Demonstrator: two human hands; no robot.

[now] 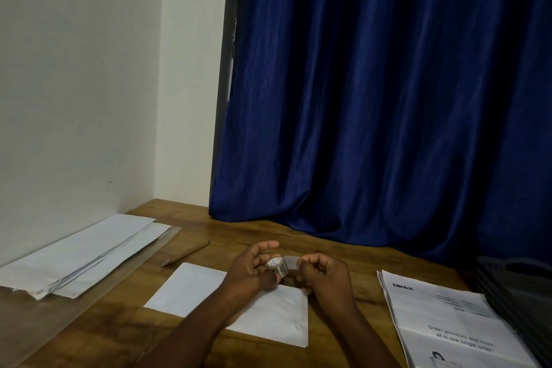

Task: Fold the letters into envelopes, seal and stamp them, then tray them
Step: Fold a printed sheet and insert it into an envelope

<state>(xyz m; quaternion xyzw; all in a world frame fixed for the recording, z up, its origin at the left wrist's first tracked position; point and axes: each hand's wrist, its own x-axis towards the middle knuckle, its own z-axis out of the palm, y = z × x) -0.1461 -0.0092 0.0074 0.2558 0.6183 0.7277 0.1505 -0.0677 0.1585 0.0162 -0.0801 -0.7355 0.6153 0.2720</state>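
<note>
Two hands meet at lower centre of the frame: the left hand (254,270) grips a small tape roll (276,266), while the right hand (324,275) pinches its pulled-out strip (290,263). Beneath them a white envelope (191,290) lies flat on the wooden table (343,251). Printed letters (448,317) sit lower right.

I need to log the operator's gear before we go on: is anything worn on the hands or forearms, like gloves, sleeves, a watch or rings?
Nothing worn shows. The left hand and right hand are bare, without gloves, and both forearms are uncovered down to the bottom of the picture. No watch, bracelet or ring is visible.
</note>
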